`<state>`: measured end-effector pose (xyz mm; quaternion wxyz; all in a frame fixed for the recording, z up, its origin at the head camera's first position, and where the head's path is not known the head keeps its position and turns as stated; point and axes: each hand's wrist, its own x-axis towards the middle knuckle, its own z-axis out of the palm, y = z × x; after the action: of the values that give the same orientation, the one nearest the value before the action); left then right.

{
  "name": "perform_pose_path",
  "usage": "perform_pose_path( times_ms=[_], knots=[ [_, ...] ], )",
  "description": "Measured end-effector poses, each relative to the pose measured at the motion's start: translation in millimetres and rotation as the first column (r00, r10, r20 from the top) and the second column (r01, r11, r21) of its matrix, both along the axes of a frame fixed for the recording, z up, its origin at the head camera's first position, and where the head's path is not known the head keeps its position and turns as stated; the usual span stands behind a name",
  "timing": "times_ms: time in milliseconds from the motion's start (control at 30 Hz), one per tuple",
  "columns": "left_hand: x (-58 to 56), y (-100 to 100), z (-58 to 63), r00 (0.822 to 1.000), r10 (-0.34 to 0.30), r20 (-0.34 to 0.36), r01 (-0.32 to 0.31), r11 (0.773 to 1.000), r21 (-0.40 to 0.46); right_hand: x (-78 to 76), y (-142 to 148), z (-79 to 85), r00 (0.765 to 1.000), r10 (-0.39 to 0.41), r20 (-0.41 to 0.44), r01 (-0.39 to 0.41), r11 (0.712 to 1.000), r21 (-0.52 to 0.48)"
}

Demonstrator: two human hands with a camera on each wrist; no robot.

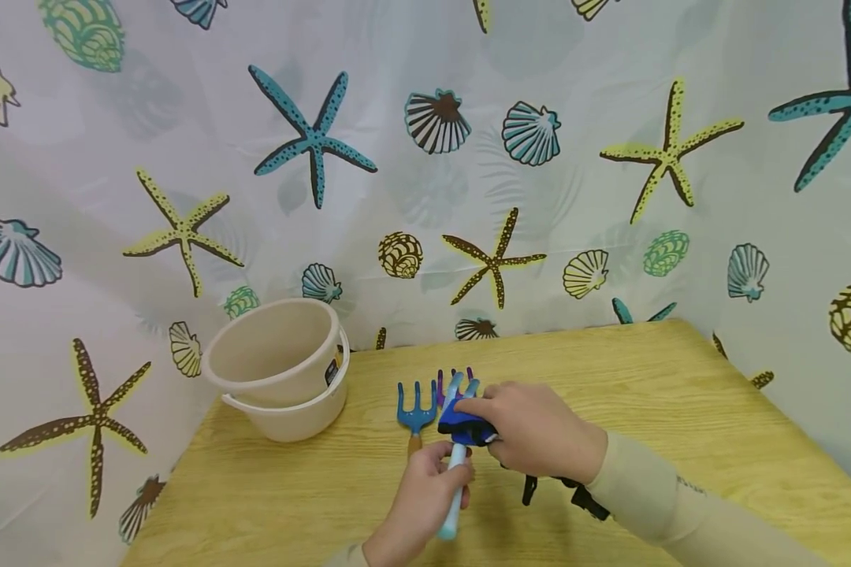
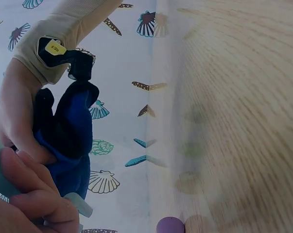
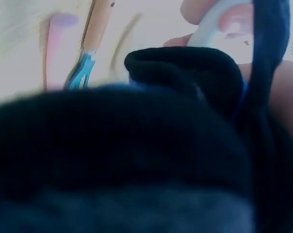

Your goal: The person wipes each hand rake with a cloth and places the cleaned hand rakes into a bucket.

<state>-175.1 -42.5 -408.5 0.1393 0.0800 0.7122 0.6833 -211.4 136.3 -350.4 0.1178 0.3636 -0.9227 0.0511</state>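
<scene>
My left hand (image 1: pixel 432 480) grips the pale blue handle of a small garden hand fork (image 1: pixel 451 512), its tines pointing away from me. My right hand (image 1: pixel 542 429) pinches a blue and black cloth (image 1: pixel 464 424) around the fork's neck, below the tines; the cloth hides that part. In the left wrist view the cloth (image 2: pixel 71 131) hangs in folds from the right fingers. Just beyond lie a blue hand fork (image 1: pixel 416 417) with a wooden handle and a purple fork (image 1: pixel 440 390), partly covered by the held one. The right wrist view is mostly filled by dark fabric (image 3: pixel 112 145).
Two nested cream buckets (image 1: pixel 284 433) with a white handle stand at the table's back left. The wooden table (image 1: pixel 610 370) meets a shell-and-starfish curtain (image 1: pixel 369 181) at its back and sides. A black strap (image 1: pixel 589 502) hangs below the right wrist.
</scene>
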Motion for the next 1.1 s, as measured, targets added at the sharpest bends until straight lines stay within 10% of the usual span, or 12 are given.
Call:
perform_pose_path(
  times_ms=[233, 567, 1100],
  knots=[
    [-4.4, -4, -4.2, 0.998, 0.007, -0.057, -0.007, 1.000, -0.001, 0.0, 1, 0.4, 0.990, 0.040, 0.136, -0.023, 0.992, -0.122],
    [5.2, 5, -1.9, 0.997, -0.078, -0.020, 0.079, 0.996, 0.037, -1.6, -10, -2.4, 0.998, 0.047, -0.029, -0.053, 0.956, -0.289],
    [-1.1, -7, 1.3, 0.996, 0.021, -0.088, -0.022, 1.000, -0.005, -2.2, -1, -7.4, 0.994, -0.077, -0.079, 0.071, 0.995, -0.070]
  ],
)
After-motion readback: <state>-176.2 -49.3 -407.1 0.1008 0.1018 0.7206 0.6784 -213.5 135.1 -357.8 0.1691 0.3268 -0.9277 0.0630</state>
